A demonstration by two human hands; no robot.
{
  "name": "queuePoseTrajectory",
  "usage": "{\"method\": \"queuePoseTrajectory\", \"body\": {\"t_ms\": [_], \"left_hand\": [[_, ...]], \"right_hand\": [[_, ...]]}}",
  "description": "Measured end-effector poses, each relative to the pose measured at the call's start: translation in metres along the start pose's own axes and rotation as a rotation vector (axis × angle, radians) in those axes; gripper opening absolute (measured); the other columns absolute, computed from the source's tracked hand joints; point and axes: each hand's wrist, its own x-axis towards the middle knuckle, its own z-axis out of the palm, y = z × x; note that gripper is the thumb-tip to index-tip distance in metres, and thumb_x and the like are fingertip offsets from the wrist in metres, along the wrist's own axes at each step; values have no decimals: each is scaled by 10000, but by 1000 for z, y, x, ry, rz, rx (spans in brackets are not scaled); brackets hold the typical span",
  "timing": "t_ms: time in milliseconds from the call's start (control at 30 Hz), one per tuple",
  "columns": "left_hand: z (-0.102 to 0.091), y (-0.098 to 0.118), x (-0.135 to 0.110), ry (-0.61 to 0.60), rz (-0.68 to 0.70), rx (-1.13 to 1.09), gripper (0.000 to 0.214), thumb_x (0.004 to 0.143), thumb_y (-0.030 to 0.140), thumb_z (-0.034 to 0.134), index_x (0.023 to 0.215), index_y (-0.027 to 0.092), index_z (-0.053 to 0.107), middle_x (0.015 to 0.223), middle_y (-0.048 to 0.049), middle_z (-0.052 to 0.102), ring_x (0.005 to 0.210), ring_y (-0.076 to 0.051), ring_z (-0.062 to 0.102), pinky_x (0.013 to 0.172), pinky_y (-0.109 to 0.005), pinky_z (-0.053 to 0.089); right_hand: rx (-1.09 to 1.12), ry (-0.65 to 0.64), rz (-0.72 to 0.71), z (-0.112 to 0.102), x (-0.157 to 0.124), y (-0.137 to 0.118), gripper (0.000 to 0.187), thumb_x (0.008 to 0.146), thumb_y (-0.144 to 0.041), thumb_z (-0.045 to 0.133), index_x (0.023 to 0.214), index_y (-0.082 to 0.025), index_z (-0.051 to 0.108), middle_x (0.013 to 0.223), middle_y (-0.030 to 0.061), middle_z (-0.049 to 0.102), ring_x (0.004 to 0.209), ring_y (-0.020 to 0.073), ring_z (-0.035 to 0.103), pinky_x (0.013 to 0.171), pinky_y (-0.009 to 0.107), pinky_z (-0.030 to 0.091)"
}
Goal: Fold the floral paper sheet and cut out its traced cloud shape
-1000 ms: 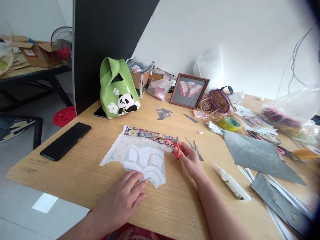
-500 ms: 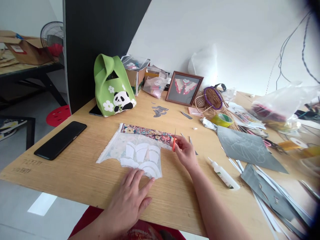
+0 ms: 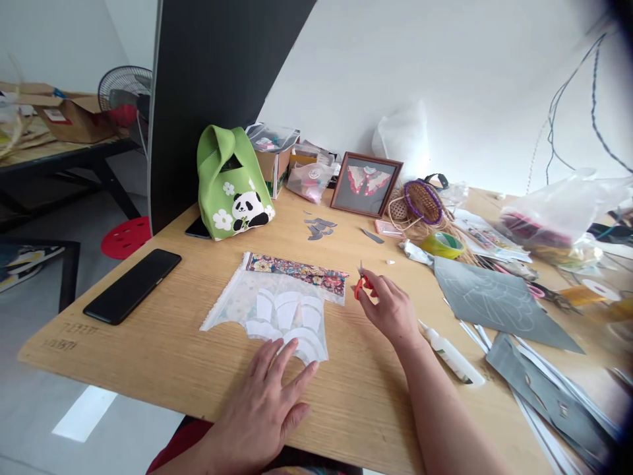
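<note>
My left hand point(image 3: 270, 399) lies flat on the table with fingers spread, its fingertips at the lower edge of a piece of patterned fabric point(image 3: 227, 303). The fabric lies pale side up, with a folded strip of colourful floral print along its top. Several white paper pieces point(image 3: 287, 310) sit on it, some curved. Just right of the fabric, my right hand point(image 3: 393, 307) holds small orange-handled scissors point(image 3: 363, 285), fingers closed on the handles and the blades pointing away from me. A white glue bottle point(image 3: 455, 356) lies on its side by my right forearm.
A black phone point(image 3: 132, 286) lies at left. Behind stand a green panda bag point(image 3: 232, 185) and a framed fabric piece point(image 3: 366, 183). Grey scraps point(image 3: 320, 228) lie mid-table. At right are yellow-green tape point(image 3: 442, 244), grey sheets point(image 3: 499, 293), paper strips and plastic bags point(image 3: 548, 211).
My right hand has drawn the scissors away from the fabric's right edge, to the right, and turned them. My left hand keeps its place on the fabric's lower edge. The view has shifted slightly.
</note>
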Motion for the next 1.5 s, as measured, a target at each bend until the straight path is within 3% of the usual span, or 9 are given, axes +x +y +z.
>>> {"method": "queuePoseTrajectory", "body": {"t_ms": [233,467,633,767,933,1167,1333,1500], "left_hand": [[-3,-4,-2,46,86,35,555,944,319,490,1475,206,381,1472,-151,383,1369,-324,328,1034,-496,451],[-4,2,0,48,81,46,531,935,290,499,1450,195,413,1456,-134,437,1375,-314,344,1067,-520,420],[-13,-11,-13,136,-75,-11,501,943,249,469,1437,188,407,1429,-119,481,1356,-274,394,1082,-439,423],[-24,-56,-36,247,-293,23,454,961,292,424,1409,221,411,1378,-116,519,1287,-269,476,1074,-445,426],[-24,-94,-53,236,-515,108,434,979,402,380,1355,191,430,1321,-140,539,1246,-284,512,1031,-482,463],[-19,-93,-50,157,-581,112,470,973,414,394,1382,184,406,1379,-139,508,1324,-281,452,1090,-500,411],[-24,-90,-46,81,-598,119,474,965,405,409,1372,162,422,1388,-152,509,1344,-292,432,1105,-507,389],[-26,-87,-45,83,-628,116,485,972,401,396,1385,147,406,1426,-155,476,1374,-283,394,1122,-496,371]], "right_hand": [[-119,53,8,-6,-2,15,323,951,-311,494,1182,-112,604,749,40,634,631,175,612,593,272,441],[-98,51,51,-3,-5,20,327,951,-319,486,1189,-125,600,760,36,647,639,181,630,587,273,437],[-33,22,21,-6,-3,8,321,958,-314,478,1196,-131,589,801,46,665,662,177,641,606,272,450],[-8,52,4,-4,-2,1,302,962,-317,474,1178,-140,588,798,46,669,629,163,631,592,266,450],[115,123,58,6,-4,-15,293,943,-299,484,1179,-150,575,785,35,659,597,151,622,584,262,470],[427,151,263,21,-13,-44,288,915,-310,487,1158,-188,582,740,22,659,567,151,604,549,257,501],[526,102,423,28,-16,-36,322,881,-328,496,1136,-167,607,684,13,655,551,158,607,539,263,500],[525,88,431,29,-17,-36,345,872,-379,507,1110,-159,624,656,8,636,545,160,593,550,270,496]]}}
